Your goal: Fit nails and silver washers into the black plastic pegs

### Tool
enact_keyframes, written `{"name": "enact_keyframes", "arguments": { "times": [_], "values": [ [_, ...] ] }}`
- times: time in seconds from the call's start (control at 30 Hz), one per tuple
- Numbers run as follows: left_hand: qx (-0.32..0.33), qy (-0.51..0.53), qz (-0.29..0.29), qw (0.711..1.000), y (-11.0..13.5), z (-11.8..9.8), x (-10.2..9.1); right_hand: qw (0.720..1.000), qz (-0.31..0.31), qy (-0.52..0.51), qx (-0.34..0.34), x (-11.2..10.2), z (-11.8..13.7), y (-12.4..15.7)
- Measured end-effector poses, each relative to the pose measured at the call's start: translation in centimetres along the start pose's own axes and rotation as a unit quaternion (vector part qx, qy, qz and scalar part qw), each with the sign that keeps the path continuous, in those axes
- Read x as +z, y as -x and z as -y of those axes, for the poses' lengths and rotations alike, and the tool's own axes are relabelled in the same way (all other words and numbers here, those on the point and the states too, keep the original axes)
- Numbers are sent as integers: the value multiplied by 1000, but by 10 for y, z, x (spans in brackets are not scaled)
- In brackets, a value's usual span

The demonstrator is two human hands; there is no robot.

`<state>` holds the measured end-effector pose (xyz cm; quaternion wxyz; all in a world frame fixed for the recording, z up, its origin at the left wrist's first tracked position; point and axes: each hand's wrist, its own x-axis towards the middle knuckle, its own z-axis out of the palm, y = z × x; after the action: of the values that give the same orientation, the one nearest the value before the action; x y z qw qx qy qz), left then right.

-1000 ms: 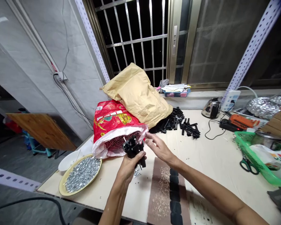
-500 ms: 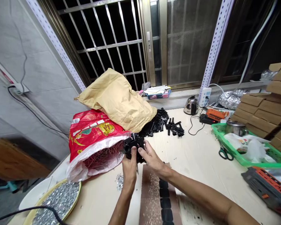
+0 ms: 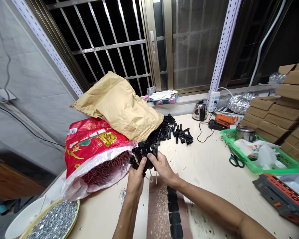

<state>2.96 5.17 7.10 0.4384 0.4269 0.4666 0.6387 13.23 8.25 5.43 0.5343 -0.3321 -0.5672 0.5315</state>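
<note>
Between both hands I hold a bunch of black plastic parts (image 3: 145, 151), with thin metal pins sticking out below. My left hand (image 3: 136, 177) grips the bunch from the left, thumb up against it. My right hand (image 3: 161, 167) is closed on its right side, thumb on top. Beneath the hands lies a brown board (image 3: 157, 212) with a row of black rounded squares (image 3: 174, 218) along it. More black plastic parts (image 3: 183, 134) are heaped on the table beyond, partly under a tan paper sack (image 3: 122, 106).
At left a red bag (image 3: 89, 136) spills open with dark red rods (image 3: 106, 169); a yellow-rimmed bowl (image 3: 57, 215) holds small metal pieces. On the right are a green basket (image 3: 261, 171), scissors (image 3: 236, 161), an orange-black power tool case (image 3: 284, 196) and stacked cardboard boxes (image 3: 284, 113).
The bunch of black parts has turned in my hands, so several metal pins now show below it. The whole view has shifted slightly.
</note>
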Motion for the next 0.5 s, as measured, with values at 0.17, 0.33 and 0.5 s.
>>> {"name": "enact_keyframes", "arguments": {
  "times": [0.17, 0.33, 0.5],
  "values": [
    [-4, 2, 5, 1000, -4, 14, -1, 998, 3, 32, -45, -2, -8, -1],
    [22, -82, -39, 996, 1, 5, 8, 988, 9, 77, -131, 0, 5, 3],
    [50, -83, -69, 993, 0, 0, 12, 979, -48, 113, -161, 0, 11, 1]
  ]
}}
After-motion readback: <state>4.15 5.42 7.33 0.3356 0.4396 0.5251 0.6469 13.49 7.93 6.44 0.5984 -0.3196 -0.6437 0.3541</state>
